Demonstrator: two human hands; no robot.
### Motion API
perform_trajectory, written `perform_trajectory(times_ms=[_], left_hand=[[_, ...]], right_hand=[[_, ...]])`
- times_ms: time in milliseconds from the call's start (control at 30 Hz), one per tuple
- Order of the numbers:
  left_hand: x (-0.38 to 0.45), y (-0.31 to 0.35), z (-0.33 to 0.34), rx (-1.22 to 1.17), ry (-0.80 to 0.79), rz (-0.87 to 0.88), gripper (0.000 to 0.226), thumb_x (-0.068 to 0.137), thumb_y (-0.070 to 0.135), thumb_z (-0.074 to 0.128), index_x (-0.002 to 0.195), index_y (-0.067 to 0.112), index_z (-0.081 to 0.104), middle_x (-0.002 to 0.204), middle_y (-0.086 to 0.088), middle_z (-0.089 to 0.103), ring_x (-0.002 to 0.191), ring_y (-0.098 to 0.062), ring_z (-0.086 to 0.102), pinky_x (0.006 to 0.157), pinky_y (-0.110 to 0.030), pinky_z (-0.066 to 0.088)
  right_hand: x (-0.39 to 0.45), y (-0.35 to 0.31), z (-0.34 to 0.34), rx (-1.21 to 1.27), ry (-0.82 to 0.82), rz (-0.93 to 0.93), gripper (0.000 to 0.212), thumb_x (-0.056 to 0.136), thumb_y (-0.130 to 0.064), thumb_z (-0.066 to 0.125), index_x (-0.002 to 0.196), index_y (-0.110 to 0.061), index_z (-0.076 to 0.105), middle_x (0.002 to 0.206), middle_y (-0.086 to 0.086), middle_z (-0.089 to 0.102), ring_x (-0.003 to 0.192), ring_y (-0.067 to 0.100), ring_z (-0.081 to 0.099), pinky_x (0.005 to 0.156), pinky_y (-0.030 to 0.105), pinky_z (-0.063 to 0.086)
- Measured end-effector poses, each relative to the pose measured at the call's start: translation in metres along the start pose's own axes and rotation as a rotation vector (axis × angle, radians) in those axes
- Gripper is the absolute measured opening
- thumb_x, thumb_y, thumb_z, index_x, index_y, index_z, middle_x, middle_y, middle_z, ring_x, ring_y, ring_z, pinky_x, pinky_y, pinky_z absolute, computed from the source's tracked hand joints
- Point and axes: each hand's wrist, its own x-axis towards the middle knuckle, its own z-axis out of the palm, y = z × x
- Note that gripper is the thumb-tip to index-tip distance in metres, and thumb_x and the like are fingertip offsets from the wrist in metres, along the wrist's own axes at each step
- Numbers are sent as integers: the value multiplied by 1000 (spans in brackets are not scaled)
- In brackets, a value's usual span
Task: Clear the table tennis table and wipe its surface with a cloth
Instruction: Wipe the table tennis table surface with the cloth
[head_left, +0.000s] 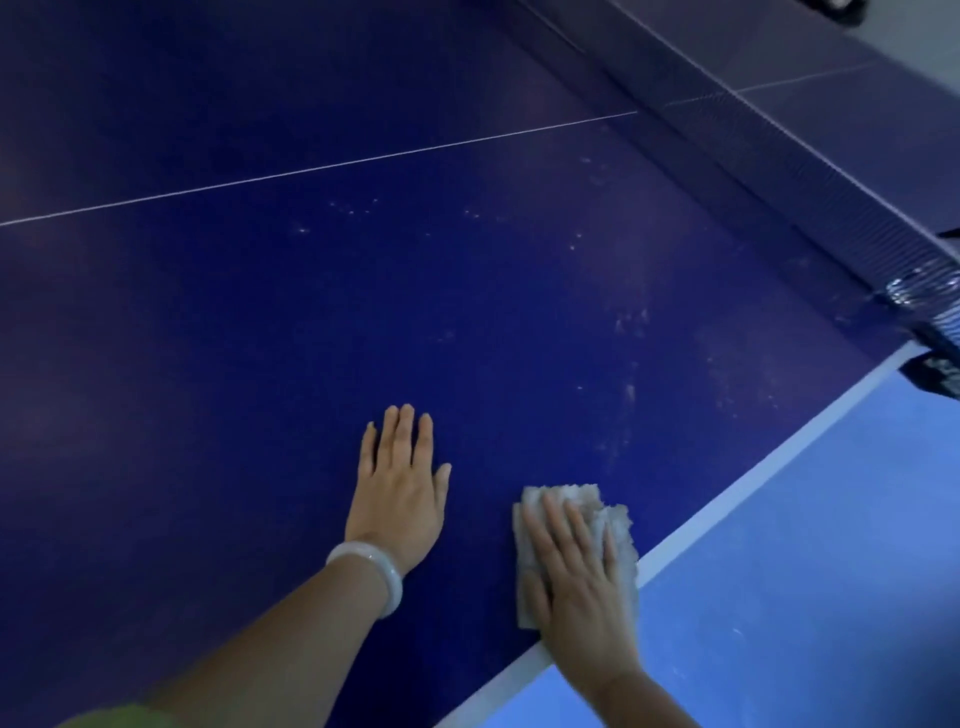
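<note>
A dark blue table tennis bench (363, 322) fills most of the view, its surface crossed by a thin white centre line (322, 167) and bordered along the near right edge by a white band (753, 480). Pale smudges and specks (631, 392) are scattered over the half nearest that edge, thickest toward the net. The net (810, 176) is stretched across the far right of the bench, its clamp (935, 332) fixed at the bench's right edge. Beyond the white band a lighter blue floor (810, 571) is seen. The left hand (400, 493) is laid flat on the bare surface, fingers straight and together, nothing held; a pale bangle (371, 571) is worn at the wrist and a strip of green sleeve (119, 717) shows at the bottom edge of the view. Just beside it, the right hand (576, 577) is pressed palm down on a crumpled pale cloth (592, 506), fingers extended over it rather than curled. The cloth lies on the bench, touching the white band at the near right edge.
</note>
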Motion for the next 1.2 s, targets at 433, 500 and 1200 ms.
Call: perform_trajectory(times_ms=[433, 500, 1200], left_hand=[[1, 4, -3, -44, -1, -17, 61, 99, 37, 15, 147, 3, 34, 154, -18, 32, 146, -30, 23, 117, -52, 26], [2, 5, -4, -47, -2, -11, 61, 99, 36, 15, 147, 3, 34, 154, -18, 32, 146, -30, 24, 117, -52, 26], [5, 4, 2, -28, 8, -22, 59, 101, 37, 17, 146, 5, 38, 153, -16, 35, 144, -29, 29, 115, -49, 20]], right_hand=[[34, 19, -19, 36, -82, -262, 55, 104, -41, 25, 157, -27, 18, 165, -3, 13, 152, 18, 8, 117, 49, 10], [31, 50, -29, -42, -50, -148, 53, 105, -39, 17, 152, -22, 35, 160, 2, 28, 149, 19, 18, 111, 54, 23], [116, 147, -45, -198, -63, 117, 67, 99, -25, 31, 156, -22, -4, 163, 0, -17, 150, 20, -18, 121, 54, -1]])
